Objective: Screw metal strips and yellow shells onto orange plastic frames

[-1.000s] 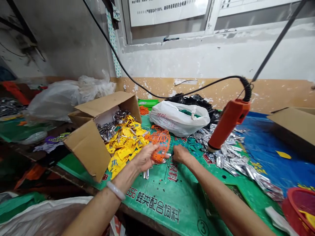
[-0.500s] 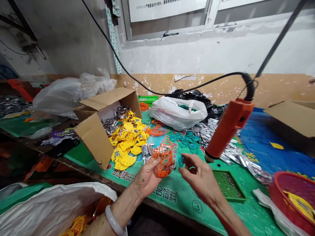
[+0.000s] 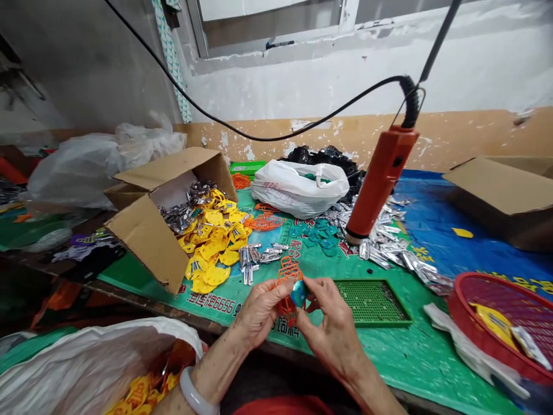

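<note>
Our forearms cross the near edge of the green-covered tabletop (image 3: 406,357), which lies bare toward the right front. The open cardboard box (image 3: 144,245) crowds our left, yellow plastic pieces (image 3: 216,236) spilling from its mouth; the red basket (image 3: 460,297) limits our right. Beyond our hands hangs the orange corded power tool (image 3: 380,181), and the green grid tray (image 3: 371,302) lies just beside our right hand (image 3: 330,314). Our left hand (image 3: 259,314) grips the orange lattice frame (image 3: 285,305) close to that edge, while our right fingers pinch the teal disc (image 3: 298,294) in front of it.
</note>
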A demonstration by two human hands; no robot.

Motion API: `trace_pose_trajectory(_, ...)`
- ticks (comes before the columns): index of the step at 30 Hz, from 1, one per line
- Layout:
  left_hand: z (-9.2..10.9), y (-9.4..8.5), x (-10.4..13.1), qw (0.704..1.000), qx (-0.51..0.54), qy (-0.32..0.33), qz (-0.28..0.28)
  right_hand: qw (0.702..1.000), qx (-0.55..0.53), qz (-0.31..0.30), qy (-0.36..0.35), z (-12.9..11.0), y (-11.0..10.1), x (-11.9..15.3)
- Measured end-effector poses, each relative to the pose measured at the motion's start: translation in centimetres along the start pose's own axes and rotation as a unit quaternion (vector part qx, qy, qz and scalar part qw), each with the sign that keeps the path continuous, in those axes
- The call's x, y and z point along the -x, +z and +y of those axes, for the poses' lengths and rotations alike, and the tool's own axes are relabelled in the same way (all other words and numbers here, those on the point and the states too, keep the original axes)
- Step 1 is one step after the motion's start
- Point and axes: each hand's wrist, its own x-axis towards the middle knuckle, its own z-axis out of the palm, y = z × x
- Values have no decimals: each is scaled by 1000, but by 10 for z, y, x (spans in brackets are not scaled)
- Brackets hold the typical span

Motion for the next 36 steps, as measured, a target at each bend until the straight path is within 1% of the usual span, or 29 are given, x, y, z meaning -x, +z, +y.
trace_pose_trajectory(2,-2,0,-1,999,26,-9,26,1000,-3,-7,9,7,-2,2)
trace_pose_trajectory(4,-6,2,-1,997,57,2,52,1000,3,-4,18,11,-4,5)
trace_pose_trajectory(7,-13,7,-1,994,84,17,72,999,38,-5,16,12,-8,9)
trace_pose_trajectory(10,-20,12,1,992,85,12,87,997,81,-17,7,10,-8,13)
trace_pose_trajectory(12,-23,15,3,993,79,11,82,994,106,-25,4,9,-8,14)
trace_pose_trajectory(15,-25,18,7,995,76,18,58,991,125,-37,0,8,-8,13)
trace_pose_trajectory(18,-27,18,9,996,79,26,44,992,117,-47,5,7,-8,13)
trace_pose_trajectory(21,-29,18,11,994,93,26,52,994,98,-52,13,7,-10,12)
trace_pose_trajectory(23,-29,18,12,993,106,22,55,994,90,-53,13,6,-11,12)
trace_pose_trajectory(30,-29,18,14,992,122,0,27,993,93,-67,12,1,-14,13)
trace_pose_trajectory(36,-35,20,15,986,159,38,16,994,97,-54,-10,1,-13,15)
